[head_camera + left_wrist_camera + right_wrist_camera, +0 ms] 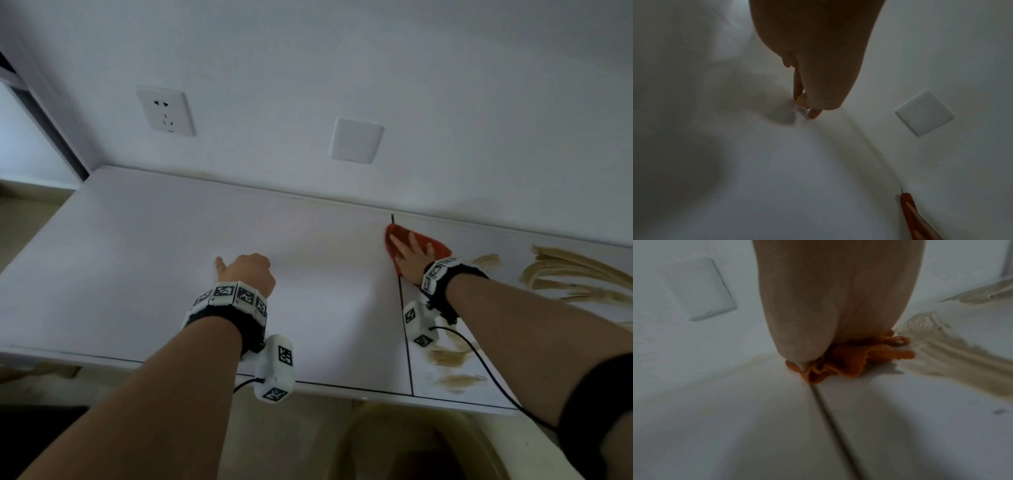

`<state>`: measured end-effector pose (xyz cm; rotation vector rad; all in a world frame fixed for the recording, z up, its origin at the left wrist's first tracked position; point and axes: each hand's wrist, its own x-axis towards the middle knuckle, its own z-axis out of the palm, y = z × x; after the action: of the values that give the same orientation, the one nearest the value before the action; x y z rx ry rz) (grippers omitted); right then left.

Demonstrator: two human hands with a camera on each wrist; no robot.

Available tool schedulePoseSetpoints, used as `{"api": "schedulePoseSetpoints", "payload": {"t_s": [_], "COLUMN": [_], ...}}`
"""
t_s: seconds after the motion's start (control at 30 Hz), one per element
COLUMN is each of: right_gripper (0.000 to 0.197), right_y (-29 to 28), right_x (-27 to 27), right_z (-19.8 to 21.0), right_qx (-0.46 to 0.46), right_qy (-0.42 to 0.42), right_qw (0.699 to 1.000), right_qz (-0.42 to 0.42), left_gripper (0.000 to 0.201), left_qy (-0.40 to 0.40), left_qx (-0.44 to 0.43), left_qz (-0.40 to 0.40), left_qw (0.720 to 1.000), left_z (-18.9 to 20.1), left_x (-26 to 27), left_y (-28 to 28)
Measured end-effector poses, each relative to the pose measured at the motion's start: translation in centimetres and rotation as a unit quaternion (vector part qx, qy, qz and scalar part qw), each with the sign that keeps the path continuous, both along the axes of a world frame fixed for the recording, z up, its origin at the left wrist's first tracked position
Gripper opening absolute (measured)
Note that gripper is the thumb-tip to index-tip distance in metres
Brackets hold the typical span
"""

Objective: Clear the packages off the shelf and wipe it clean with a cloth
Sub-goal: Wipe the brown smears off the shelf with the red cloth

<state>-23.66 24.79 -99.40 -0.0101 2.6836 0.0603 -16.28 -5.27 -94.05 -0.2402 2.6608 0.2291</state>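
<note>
From the head view I see my right hand (411, 255) lying flat with fingers spread on the orange cloth (442, 250), pressing it onto the white shelf (171, 246) right at the dark seam (404, 329) between two panels, near the back wall. My left hand (248, 274) sits on the left panel with the fingers curled under and the thumb out, holding nothing as far as I can tell. No packages show on the shelf, so I judge the clearing done and the wiping under way; tan smears (565, 277) lie to the right of the cloth, with more near the front edge. The left wrist view adds what the head view hides: the left fingertips (813, 113) bend down to touch the surface, and the cloth (907, 209) shows only as a thin orange strip at the far right, low against the wall. The right wrist view gives the cloth's character: it bunches into soft ruffles (849, 360) under the palm, so I take it to be light, limp and likely to fold or slip out. I would keep a flat palm over its middle with fingers spread rather than pinch an edge. This view also shows the streaked smear (953, 353) starting just beside the cloth's edge, though it is blurred.
</note>
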Motion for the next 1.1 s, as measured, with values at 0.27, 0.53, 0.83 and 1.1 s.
{"api": "schedulePoseSetpoints", "payload": {"t_s": [0.27, 0.53, 0.83, 1.1], "right_gripper": [0.051, 0.055, 0.050, 0.051], "right_y": [-11.8, -9.7, -1.8, -7.9], "right_x": [2.2, 9.7, 4.8, -4.1], "right_z": [2.1, 2.1, 2.3, -1.9], "right_qx": [-0.076, -0.031, -0.018, -0.018], "right_qy": [-0.045, -0.057, -0.009, -0.018], "right_qw": [0.993, 0.958, 1.000, 0.999], "right_qz": [0.077, 0.279, -0.008, 0.048], "left_gripper": [0.044, 0.047, 0.053, 0.055], "left_qy": [0.012, 0.006, 0.039, 0.085], "left_qx": [0.011, 0.021, 0.037, 0.047], "left_qz": [0.011, 0.004, -0.027, 0.008], "left_qw": [1.000, 1.000, 0.998, 0.995], "left_z": [0.0, 0.3, -0.4, -1.6], "left_x": [0.3, 0.9, 1.5, 0.5], "left_y": [-0.9, 0.8, 1.0, -3.7]}}
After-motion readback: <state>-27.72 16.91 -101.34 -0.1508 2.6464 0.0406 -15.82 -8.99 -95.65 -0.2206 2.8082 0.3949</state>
